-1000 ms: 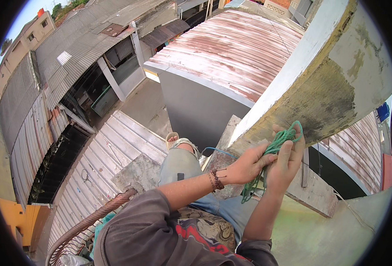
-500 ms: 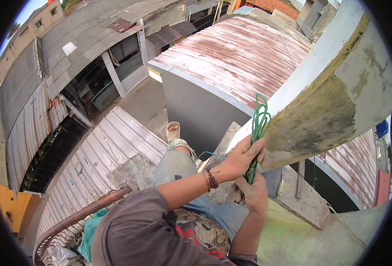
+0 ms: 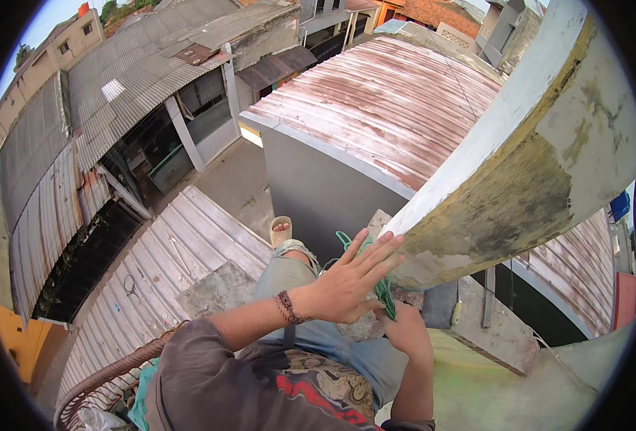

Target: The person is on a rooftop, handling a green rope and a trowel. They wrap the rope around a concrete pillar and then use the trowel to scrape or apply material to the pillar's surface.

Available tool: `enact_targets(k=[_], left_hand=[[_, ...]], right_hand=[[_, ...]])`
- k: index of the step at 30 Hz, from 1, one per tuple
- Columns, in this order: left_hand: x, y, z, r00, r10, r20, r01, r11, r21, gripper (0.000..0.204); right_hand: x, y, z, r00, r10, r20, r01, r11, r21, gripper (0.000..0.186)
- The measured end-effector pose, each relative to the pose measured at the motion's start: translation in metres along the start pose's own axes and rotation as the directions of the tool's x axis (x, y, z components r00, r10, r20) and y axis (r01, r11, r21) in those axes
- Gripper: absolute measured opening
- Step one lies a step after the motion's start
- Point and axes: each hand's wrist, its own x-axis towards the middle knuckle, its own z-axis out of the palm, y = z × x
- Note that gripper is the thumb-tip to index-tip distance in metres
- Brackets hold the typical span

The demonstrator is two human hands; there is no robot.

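Observation:
A bundle of green rope (image 3: 385,293) is folded in loops, and its lower end sits in my closed right hand (image 3: 408,332). Its upper loops show past my fingers, partly hidden. My left hand (image 3: 348,286) is open across the bundle, fingers stretched out flat and the thumb near the rope just above my right hand. A dark braided bracelet (image 3: 288,307) circles my left wrist. Both hands are over my lap, beside the lower end of the slanting wall.
A stained white wall (image 3: 505,194) rises at the right. Below my sandalled foot (image 3: 280,228) lie a ribbed metal roof (image 3: 189,237) and a grey wall (image 3: 318,194). A tool with a pale handle (image 3: 457,314) rests on a concrete ledge (image 3: 498,337). A woven basket rim (image 3: 91,384) is at lower left.
My left hand has let go of the rope and spread its fingers. The rope bundle and my right hand have come lower, and the rope's upper loops no longer stand up against the wall.

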Motion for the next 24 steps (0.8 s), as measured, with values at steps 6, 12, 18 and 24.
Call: enact_targets(k=[6, 12, 18, 24], left_hand=[[0.01, 0.006, 0.016, 0.742, 0.085, 0.665, 0.166, 0.938, -0.304, 0.033], [0.027, -0.002, 0.002, 0.945, 0.079, 0.317, 0.043, 0.932, -0.361, 0.022], [0.047, 0.033, 0.028, 0.992, -0.122, 0.042, 0.116, 0.691, -0.713, 0.022], [0.06, 0.038, 0.025, 0.997, -0.078, -0.017, 0.04, 0.669, -0.742, 0.035]], right_hand=[[-0.006, -0.033, -0.034, 0.985, 0.035, 0.17, 0.019, 0.952, -0.305, 0.026], [-0.025, -0.062, -0.09, 0.997, -0.008, -0.073, 0.019, 0.988, 0.156, 0.03], [0.006, -0.06, -0.043, 0.707, -0.073, -0.704, 0.636, 0.502, 0.587, 0.028], [0.015, -0.087, -0.049, 0.671, -0.063, -0.739, 0.689, 0.42, 0.59, 0.029]])
